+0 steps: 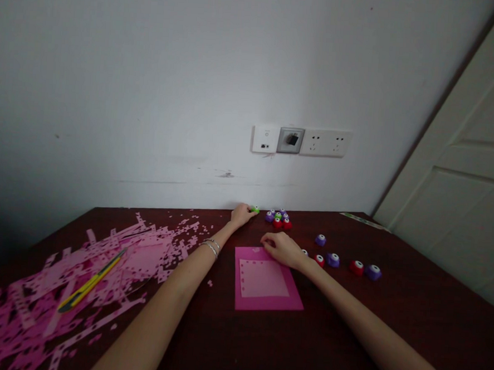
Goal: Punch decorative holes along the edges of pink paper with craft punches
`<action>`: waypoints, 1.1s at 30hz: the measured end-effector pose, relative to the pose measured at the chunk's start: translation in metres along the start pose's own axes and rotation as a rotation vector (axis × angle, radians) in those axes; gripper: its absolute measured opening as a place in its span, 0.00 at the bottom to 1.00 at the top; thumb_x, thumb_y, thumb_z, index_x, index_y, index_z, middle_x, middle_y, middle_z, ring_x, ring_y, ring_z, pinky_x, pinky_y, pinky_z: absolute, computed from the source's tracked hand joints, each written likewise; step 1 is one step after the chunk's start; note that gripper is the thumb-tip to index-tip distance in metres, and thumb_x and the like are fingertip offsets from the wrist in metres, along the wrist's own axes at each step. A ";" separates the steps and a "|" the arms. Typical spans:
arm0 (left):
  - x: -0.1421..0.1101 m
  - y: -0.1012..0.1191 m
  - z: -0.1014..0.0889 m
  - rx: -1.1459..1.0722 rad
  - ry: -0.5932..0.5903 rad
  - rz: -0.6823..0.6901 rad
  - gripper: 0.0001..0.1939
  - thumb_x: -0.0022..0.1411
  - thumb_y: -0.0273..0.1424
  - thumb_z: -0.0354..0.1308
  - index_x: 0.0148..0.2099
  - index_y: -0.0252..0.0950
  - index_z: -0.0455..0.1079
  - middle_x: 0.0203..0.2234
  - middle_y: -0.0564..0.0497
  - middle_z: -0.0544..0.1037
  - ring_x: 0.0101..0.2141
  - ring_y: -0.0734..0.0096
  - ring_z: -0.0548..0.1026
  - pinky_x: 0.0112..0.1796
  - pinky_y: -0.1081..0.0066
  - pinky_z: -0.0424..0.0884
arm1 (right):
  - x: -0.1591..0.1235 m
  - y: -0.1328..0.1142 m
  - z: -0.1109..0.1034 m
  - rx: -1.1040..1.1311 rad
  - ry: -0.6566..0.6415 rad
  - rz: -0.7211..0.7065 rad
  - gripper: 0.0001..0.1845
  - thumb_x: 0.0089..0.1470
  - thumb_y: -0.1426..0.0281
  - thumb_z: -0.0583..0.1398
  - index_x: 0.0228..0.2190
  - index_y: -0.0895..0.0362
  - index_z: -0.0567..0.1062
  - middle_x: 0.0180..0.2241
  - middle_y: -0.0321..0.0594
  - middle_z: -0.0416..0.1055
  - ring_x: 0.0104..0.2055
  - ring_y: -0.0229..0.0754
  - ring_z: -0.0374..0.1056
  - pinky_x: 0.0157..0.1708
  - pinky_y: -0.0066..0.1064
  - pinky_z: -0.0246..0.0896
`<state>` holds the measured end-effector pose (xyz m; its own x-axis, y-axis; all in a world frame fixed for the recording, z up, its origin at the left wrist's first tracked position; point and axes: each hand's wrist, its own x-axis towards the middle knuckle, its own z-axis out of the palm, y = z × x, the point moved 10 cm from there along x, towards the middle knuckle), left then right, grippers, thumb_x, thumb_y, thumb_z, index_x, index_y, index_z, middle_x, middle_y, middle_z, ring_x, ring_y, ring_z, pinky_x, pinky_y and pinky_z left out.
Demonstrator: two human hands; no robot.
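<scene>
My left hand point(242, 215) reaches to the far edge of the dark table and its fingers close on a small green punch point(255, 209). My right hand point(281, 248) rests with curled fingers on the top right corner of a pink card point(266, 280), which has a paler square in its middle. Right of the green punch sits a tight cluster of small red, purple and green punches point(278, 218).
More purple and red punches point(346, 263) lie in a loose row to the right of the card. A heap of pink paper scraps point(78, 275) with a yellow utility knife point(93, 280) on it covers the table's left side. Wall sockets point(302, 141) sit above; a door point(465, 176) stands right.
</scene>
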<state>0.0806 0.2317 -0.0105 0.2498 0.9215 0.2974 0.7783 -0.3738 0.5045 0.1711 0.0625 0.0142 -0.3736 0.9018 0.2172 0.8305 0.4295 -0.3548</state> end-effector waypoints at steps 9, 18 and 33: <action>0.002 -0.002 -0.004 -0.163 0.023 0.046 0.18 0.49 0.44 0.58 0.21 0.32 0.69 0.14 0.57 0.65 0.20 0.76 0.62 0.23 0.76 0.53 | 0.001 0.004 -0.015 0.078 0.076 -0.003 0.12 0.51 0.71 0.53 0.33 0.58 0.76 0.26 0.40 0.73 0.27 0.38 0.66 0.27 0.26 0.55; -0.026 0.030 -0.045 -0.496 -0.091 0.210 0.21 0.46 0.45 0.60 0.33 0.29 0.74 0.21 0.52 0.73 0.24 0.75 0.66 0.26 0.75 0.59 | 0.005 0.030 -0.048 0.390 0.263 0.102 0.16 0.51 0.64 0.55 0.36 0.61 0.74 0.23 0.39 0.71 0.21 0.36 0.65 0.21 0.26 0.58; -0.114 0.083 -0.061 -0.390 -0.336 0.314 0.17 0.48 0.40 0.61 0.35 0.31 0.74 0.23 0.51 0.73 0.23 0.77 0.66 0.24 0.76 0.61 | 0.006 -0.006 -0.034 0.415 0.015 -0.084 0.15 0.49 0.63 0.59 0.36 0.60 0.75 0.29 0.39 0.71 0.29 0.36 0.64 0.28 0.28 0.60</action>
<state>0.0815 0.0895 0.0469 0.6510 0.7200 0.2404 0.3848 -0.5860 0.7131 0.1775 0.0635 0.0485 -0.4243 0.8636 0.2725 0.5594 0.4866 -0.6711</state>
